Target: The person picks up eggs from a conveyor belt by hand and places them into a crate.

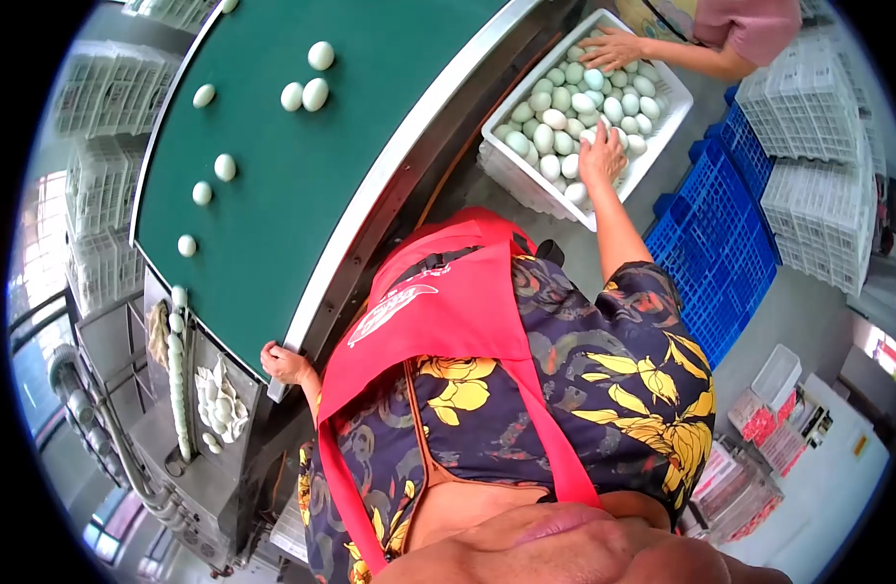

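Observation:
Pale eggs [562, 100] fill a white plastic crate [652, 146]. My right hand [602, 159] lies over the eggs near the crate's right side, its fingers spread and touching them. At the near end of a green conveyor belt [302, 185], my left hand [286, 363] is curled over the metal rail [355, 209]. Several eggs lie apart on the belt, among them a group of three [314, 94] near the top and a pair [225, 167] lower down.
Another person's hand [611, 49] reaches over the crate's far end. Blue pallets [715, 243] lie right of it, beside stacked white crates [813, 219]. A row of eggs [177, 380] and a cloth with eggs [220, 404] are below the belt.

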Motion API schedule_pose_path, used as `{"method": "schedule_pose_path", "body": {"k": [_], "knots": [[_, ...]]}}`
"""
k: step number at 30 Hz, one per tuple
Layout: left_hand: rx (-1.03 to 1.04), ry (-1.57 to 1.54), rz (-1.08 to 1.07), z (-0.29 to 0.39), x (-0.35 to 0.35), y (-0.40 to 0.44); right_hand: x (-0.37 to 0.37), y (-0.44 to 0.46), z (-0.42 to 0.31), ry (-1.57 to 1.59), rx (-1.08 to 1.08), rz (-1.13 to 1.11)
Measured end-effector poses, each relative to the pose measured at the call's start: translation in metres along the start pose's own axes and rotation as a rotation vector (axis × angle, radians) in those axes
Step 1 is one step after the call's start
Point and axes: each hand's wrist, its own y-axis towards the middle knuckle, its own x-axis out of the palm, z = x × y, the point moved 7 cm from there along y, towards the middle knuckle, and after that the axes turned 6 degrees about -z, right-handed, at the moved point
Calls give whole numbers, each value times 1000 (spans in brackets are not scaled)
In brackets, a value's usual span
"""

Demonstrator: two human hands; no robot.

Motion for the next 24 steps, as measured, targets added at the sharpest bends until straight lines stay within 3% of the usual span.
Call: {"method": "schedule_pose_path", "body": {"k": [2,3,5,8,10,12,13,16,18,21,23,24], "knots": [[1,-8,3,-13,4,-1,-15,4,-24,114,2,134],[-21,10,-18,-14,5,-1,-22,2,-50,208,-187,176],[3,-47,2,-21,6,1,-24,-7,-104,231,-363,84],[-4,-20,-16,-5,-5,3,-13,-2,-127,157,-521,4],[2,-19,-4,-3,-3,2,-10,15,-112,201,-455,-13],[-2,-16,22,6,-10,3,-33,17,-109,237,-410,225],[-5,-13,34,5,-8,1,-61,15,-123,268,-385,215],[-1,-16,62,11,-11,-2,-109,13,-179,527,-578,242],[-14,-32,74,16,-13,-4,-141,4,-233,729,-670,115],[-14,-53,92,28,-15,-11,-166,3,-304,718,-757,6],[-12,-63,105,40,-21,-15,-159,22,-340,558,-893,145],[-8,-69,105,46,-23,-17,-151,35,-357,481,-824,47]]}}
